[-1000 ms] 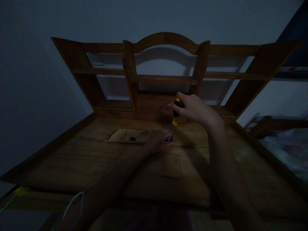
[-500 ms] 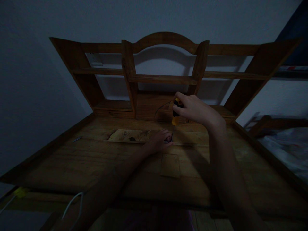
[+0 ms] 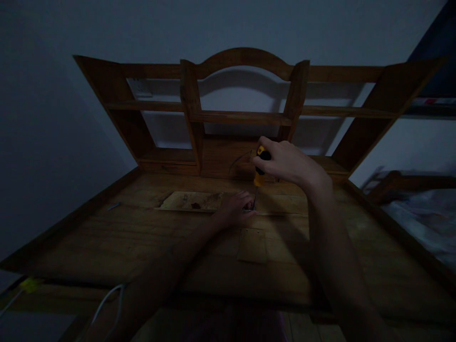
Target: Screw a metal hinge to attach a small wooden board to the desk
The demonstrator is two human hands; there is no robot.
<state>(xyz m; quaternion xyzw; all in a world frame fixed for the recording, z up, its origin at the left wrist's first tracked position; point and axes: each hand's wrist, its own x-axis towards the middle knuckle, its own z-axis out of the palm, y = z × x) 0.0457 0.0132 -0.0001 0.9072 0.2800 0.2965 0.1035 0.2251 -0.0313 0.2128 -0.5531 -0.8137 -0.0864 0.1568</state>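
My right hand (image 3: 281, 160) is closed around the black and yellow handle of a screwdriver (image 3: 259, 179). The shaft points down, nearly upright, and its tip is by the fingers of my left hand (image 3: 235, 209). With those fingers bent, my left hand presses a small dark metal piece (image 3: 247, 209) against a narrow wooden board (image 3: 185, 201). Shadow and fingers mostly cover the metal piece, so its kind is unclear. The board lies across the wooden desktop (image 3: 142, 237), with a rough, pale stretch and a dark hole at its left.
A small rectangular wooden plate (image 3: 252, 247) lies just in front of my hands. At the left rests a small grey metal item (image 3: 114, 206). A wooden shelf unit (image 3: 242, 117) stands along the back. A white cord (image 3: 107, 301) hangs near my left forearm.
My right hand has turned slightly and shifted a little left, rotating the screwdriver's handle. My left hand and the board stay where they were.
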